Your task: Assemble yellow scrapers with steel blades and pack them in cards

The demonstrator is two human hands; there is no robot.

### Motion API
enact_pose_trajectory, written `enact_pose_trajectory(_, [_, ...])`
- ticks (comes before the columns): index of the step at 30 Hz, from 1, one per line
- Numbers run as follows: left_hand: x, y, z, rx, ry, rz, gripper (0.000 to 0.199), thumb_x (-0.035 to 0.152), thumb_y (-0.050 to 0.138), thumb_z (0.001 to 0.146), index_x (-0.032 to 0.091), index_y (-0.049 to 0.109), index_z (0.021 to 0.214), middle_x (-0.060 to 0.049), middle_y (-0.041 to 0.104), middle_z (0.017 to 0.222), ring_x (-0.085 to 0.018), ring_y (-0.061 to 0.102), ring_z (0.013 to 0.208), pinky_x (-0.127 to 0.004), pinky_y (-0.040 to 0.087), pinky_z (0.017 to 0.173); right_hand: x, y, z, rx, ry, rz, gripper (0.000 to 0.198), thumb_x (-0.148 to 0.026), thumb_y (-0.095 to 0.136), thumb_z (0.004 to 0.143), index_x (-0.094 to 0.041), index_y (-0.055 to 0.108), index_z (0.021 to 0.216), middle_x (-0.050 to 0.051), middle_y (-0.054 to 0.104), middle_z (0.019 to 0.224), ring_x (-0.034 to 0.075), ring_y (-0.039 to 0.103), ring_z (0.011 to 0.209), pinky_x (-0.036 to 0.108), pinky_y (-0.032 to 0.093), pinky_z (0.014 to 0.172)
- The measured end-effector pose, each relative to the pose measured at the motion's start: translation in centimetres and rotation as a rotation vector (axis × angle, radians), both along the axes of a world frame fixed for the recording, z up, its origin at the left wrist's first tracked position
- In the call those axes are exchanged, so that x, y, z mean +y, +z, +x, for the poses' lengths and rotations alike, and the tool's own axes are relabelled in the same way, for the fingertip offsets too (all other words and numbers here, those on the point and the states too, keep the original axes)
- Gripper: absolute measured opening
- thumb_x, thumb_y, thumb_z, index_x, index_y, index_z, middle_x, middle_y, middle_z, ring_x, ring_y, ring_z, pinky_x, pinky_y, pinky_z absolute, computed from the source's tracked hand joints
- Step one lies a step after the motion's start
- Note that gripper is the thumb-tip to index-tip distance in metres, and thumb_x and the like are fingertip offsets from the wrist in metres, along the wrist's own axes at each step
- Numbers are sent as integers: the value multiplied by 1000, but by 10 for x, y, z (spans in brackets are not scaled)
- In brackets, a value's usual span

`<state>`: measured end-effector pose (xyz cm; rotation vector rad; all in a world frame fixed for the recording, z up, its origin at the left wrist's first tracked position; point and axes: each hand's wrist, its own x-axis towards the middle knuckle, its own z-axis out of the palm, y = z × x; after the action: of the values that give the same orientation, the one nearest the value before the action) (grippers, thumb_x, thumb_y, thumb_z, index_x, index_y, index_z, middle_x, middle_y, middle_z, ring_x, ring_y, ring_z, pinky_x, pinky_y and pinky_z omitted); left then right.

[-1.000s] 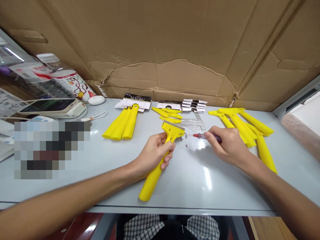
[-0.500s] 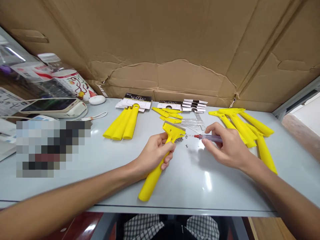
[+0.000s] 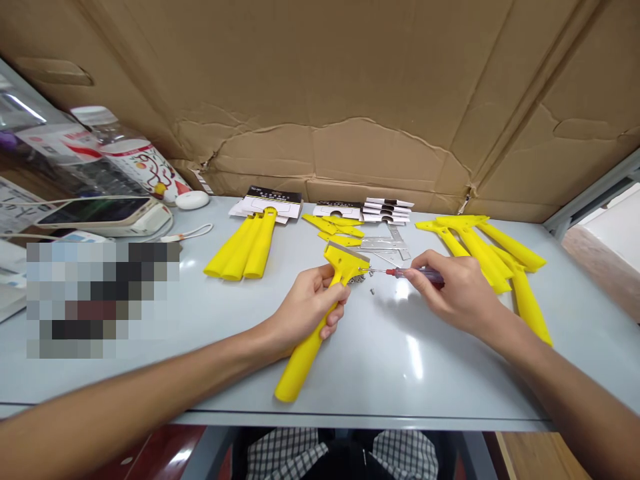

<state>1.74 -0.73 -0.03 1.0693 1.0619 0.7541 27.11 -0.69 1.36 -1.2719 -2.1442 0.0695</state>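
A yellow scraper point(image 3: 306, 353) with a metal strip along its head is gripped around the neck by my left hand point(image 3: 313, 307). My right hand point(image 3: 457, 290) is closed on a screwdriver point(image 3: 424, 274) with a clear handle and a red collar. Its thin shaft points left, and the tip is at the right end of the scraper's head, where a small screw appears to sit. Just behind the scraper's head lies a small pile of screws point(image 3: 356, 280), partly hidden. One loose screw point(image 3: 372, 291) rests to the right of it.
Three carded yellow handles point(image 3: 260, 247) lie left of centre. Yellow head pieces point(image 3: 340, 230), metal plates point(image 3: 385, 245) and folded cards point(image 3: 387, 210) sit at the back. More yellow scrapers point(image 3: 480, 250) are on the right. A phone point(image 3: 100, 213) and bottles point(image 3: 133, 157) stand left, before a cardboard wall point(image 3: 320, 80).
The fingers of my right hand have shifted around the screwdriver handle, the thumb now further over it. My left hand and the scraper stay nearly still; the whole view has shifted slightly.
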Motion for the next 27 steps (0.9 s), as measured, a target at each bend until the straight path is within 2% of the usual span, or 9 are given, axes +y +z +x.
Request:
enact_pose_trajectory(3, [0, 0, 0, 4, 5, 4, 27, 28, 69, 83, 24, 43, 79, 8, 48, 48, -6, 38, 33, -19, 31, 34, -1, 2, 1, -24, 61, -55, 21, -40, 67, 97, -20, 66, 98, 0, 70, 70, 14, 57, 52, 28, 40, 54])
enact_pose_trajectory(6, [0, 0, 0, 4, 8, 6, 27, 28, 69, 83, 24, 43, 79, 8, 48, 48, -6, 39, 33, -19, 31, 34, -2, 2, 1, -32, 115, -54, 15, -35, 63, 99, -20, 66, 101, 4, 75, 84, 15, 63, 61, 29, 43, 58])
enact_pose_trajectory(11, [0, -1, 0, 21, -4, 11, 24, 28, 68, 84, 23, 45, 80, 8, 48, 48, -6, 39, 33, -19, 31, 34, -2, -1, 0, -48, 70, -25, 35, -44, 55, 105, -19, 68, 84, 0, 63, 60, 13, 51, 49, 30, 32, 52])
enact_pose_trajectory(15, [0, 0, 0, 20, -4, 11, 24, 29, 68, 84, 23, 44, 80, 8, 48, 48, -6, 38, 33, -19, 31, 34, -2, -4, 0, -71, 41, -36, 46, -49, 50, 107, -19, 69, 78, -1, 56, 54, 12, 47, 47, 32, 26, 52])
enact_pose_trajectory(23, [-1, -2, -1, 44, -14, 13, 31, 31, 70, 83, 25, 39, 81, 9, 48, 48, -6, 38, 33, -19, 31, 34, -2, 1, -2, -83, -18, -219, 51, -50, 49, 106, -20, 64, 68, -2, 49, 50, 12, 40, 45, 33, 24, 53])
enact_pose_trajectory(27, [-1, -2, 0, 65, -27, 32, 30, 31, 69, 82, 24, 40, 83, 9, 49, 48, -6, 38, 33, -19, 32, 34, -2, 8, -1, -51, -20, -320, 54, -48, 45, 107, -21, 60, 63, -1, 51, 52, 13, 40, 48, 33, 28, 53])
